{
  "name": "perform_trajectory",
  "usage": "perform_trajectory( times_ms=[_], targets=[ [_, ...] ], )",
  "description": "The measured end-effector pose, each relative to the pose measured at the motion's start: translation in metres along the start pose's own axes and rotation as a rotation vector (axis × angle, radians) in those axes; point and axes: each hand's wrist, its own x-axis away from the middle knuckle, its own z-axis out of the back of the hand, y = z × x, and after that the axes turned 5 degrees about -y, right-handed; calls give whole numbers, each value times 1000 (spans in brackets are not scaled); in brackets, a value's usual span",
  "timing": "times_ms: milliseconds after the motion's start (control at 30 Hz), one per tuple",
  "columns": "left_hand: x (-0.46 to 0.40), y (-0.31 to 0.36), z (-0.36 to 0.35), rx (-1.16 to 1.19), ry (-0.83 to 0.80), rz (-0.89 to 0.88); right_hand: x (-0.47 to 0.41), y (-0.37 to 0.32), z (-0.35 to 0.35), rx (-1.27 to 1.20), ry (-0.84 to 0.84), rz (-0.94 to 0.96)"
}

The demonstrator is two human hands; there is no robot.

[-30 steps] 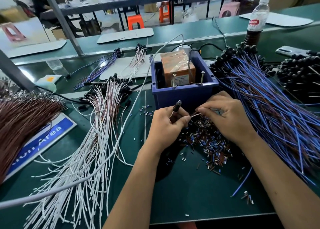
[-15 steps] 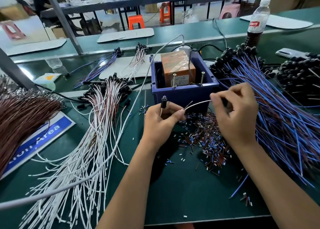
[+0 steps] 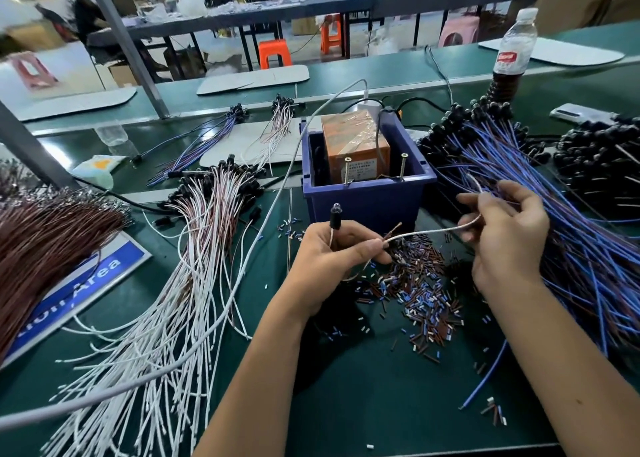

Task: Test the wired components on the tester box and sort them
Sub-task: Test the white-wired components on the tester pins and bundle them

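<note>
The left hand (image 3: pixel 332 259) pinches a component (image 3: pixel 334 216) upright, just in front of the tester box (image 3: pixel 367 197) at the table's (image 3: pixel 363 404) middle. The right hand (image 3: pixel 509 235), fingers curled, grips its white wire (image 3: pixel 433 231).

Blue sign (image 3: pixel 74 292) at table's left edge: "Area" readable, preceding word cut off.

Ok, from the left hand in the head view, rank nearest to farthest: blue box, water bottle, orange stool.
1. Blue box: just beyond the left hand.
2. Water bottle: far right, on the bench.
3. Orange stool: past the bench, on the floor.
</note>
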Motion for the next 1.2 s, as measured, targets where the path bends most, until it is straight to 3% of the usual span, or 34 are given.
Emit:
perform_trajectory(
  times_ms=[167, 333, 633, 767, 900, 1200],
  targets=[
    [-1, 2, -5, 122, 111, -6, 19, -8, -10, 82, -311, 204],
    [-1, 5, -16, 315, 67, -68, 44, -2, -22, 376, -617, 366],
    [-6, 1, -22, 322, 175, -32, 52, 5, -27, 524, -683, 406],
    [-4, 1, -18, 428, 57, 57, 47, 2, -27, 362, -640, 307],
    [-4, 1, -17, 415, -82, 92, 46, 0, -27, 214, -734, 149],
    [-4, 0, -18, 399, -44, 108, 45, -9, -26, 65, -747, 31]
  ],
)
